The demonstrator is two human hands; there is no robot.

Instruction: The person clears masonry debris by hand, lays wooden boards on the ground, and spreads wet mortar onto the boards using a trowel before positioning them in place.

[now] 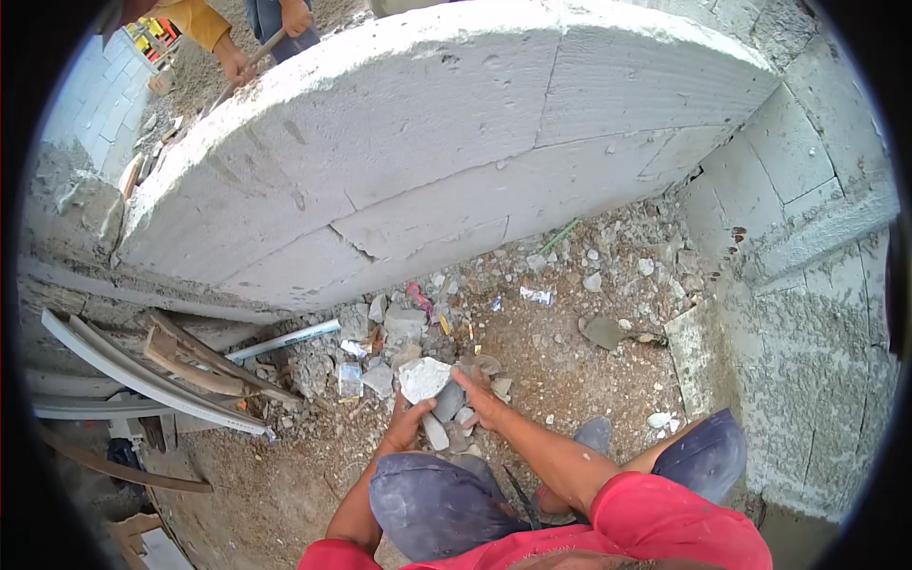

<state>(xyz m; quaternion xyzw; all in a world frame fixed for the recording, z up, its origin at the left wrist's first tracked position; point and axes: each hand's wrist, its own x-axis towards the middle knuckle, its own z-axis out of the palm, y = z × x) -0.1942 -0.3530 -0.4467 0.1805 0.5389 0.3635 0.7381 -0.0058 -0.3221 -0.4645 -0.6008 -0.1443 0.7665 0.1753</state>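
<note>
A pale broken chunk of masonry (425, 379) sits between my two hands, with smaller grey rubble pieces (449, 403) just below it. My left hand (407, 424) is closed at the lower left of the chunk, its thumb against the pieces. From the other side, my right hand (483, 396) presses its thumb near the chunk's right edge, and its fingers are partly hidden underneath. A narrow light piece of rubble (435, 433) shows between the hands. More loose stones (407, 323) and scraps of wrapper lie on the ground beyond them.
A curved block wall (418, 142) spans the front; behind it another person's hand (233, 63) grips a wooden handle. A trowel-like tool (603, 332) lies on the dirt to the right. Curved plastic strips (157, 378), wooden pieces (204, 359) and a white pipe (287, 339) lie left.
</note>
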